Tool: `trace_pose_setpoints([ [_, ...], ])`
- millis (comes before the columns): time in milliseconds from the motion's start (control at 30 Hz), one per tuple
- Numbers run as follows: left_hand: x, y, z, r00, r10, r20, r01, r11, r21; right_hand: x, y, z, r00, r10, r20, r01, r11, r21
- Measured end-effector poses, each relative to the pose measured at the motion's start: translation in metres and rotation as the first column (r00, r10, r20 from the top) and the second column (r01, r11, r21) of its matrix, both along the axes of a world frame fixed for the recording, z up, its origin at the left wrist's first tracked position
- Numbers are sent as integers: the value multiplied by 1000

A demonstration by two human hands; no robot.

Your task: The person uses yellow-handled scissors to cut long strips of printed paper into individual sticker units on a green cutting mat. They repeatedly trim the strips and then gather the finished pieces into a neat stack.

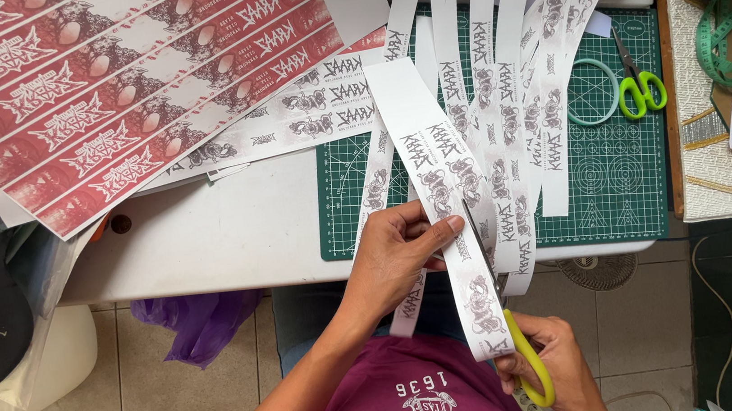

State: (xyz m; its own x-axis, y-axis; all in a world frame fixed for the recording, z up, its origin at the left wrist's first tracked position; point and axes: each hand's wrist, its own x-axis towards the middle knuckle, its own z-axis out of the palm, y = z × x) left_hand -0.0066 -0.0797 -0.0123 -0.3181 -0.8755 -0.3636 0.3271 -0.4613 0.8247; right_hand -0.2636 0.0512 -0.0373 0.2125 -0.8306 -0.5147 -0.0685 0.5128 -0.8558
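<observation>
Strip point(453, 214): smooth white paper, matt, printed in grey
Red sheets point(100, 88): printed paper with a slight sheen
Scissors point(526, 352): glossy yellow-green plastic handles, metal blades
Cutting mat point(626, 178): matt green rubbery plastic
Desk point(223, 229): smooth white laminate
Tape measure point(730, 49): green flexible plastic
Floor point(158, 381): pale glazed tiles

A long white paper strip point(449, 215) printed with dark ornate figures is running from the bench down toward the person's lap, lying face up and slightly slanted. Yellow-handled scissors point(516, 344) are pointing up along its right edge, their blades lying against the paper.
</observation>
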Motion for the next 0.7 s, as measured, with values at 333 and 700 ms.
trace_pose_setpoints([
  [333,-5,9,0,997,-34,-70,35,999,19,6,-3,8,1000,-24,12,24,999,-26],
  [700,-4,10,-4,993,-30,-113,32,999,17,3,-2,3,999,-10,-31,8,999,-47],
])
